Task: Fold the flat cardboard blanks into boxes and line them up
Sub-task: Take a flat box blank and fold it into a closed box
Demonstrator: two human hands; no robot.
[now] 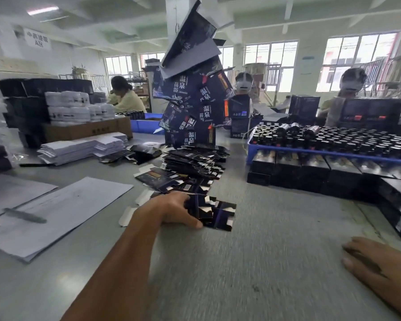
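Blank (214, 215) in left grip (174, 210)

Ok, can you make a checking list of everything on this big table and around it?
Surface: grey table, partly blurred.
Job's things: flat cardboard blank under the left hand; pile of blanks behind; folded boxes lined up at right; leaning tower of boxes.
Clutter: pen on white sheets; white jars; blue tray of bottles.
Hands: left fingers curled on the blank; right hand flat on the table.
Cables: nothing seen.
Surroundings: three other workers, windows.
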